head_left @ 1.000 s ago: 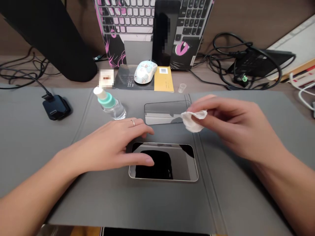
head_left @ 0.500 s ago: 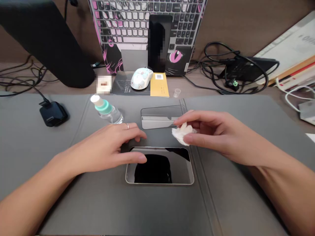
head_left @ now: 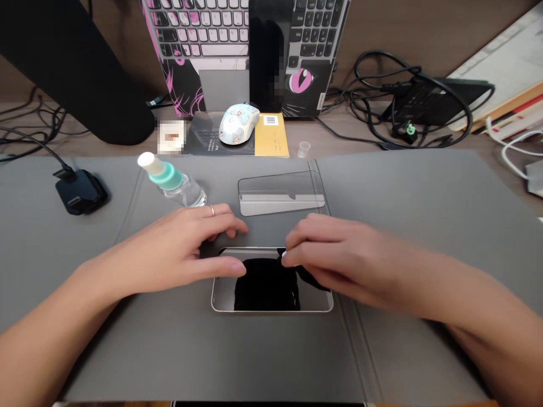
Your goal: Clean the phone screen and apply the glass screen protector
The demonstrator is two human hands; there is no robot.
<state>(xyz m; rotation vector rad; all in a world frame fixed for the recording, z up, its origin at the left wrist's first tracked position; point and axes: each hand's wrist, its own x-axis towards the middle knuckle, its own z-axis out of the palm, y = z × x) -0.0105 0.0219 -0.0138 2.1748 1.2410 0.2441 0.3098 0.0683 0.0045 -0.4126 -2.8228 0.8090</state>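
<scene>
A phone (head_left: 263, 294) lies face up on a grey desk mat (head_left: 403, 198), its dark screen reflecting. My left hand (head_left: 186, 246) rests on the phone's left end, fingers curled over its edge and a ring on one finger. My right hand (head_left: 335, 254) is pressed down on the screen's upper right, fingers closed on a white wipe (head_left: 283, 258) that is almost wholly hidden under them. Just beyond the phone lies a clear glass screen protector (head_left: 280, 193).
A small spray bottle (head_left: 173, 183) with a teal collar lies on its side at the left. A black charger block (head_left: 78, 192) sits far left. Behind the mat are a decorated keyboard (head_left: 203, 34), a mouse (head_left: 235, 121), a small clear cap (head_left: 302, 149) and tangled cables (head_left: 407, 102).
My right hand has come down and leftward from above the screen protector onto the phone screen, carrying the white wipe. My left hand has stayed on the phone's left end.
</scene>
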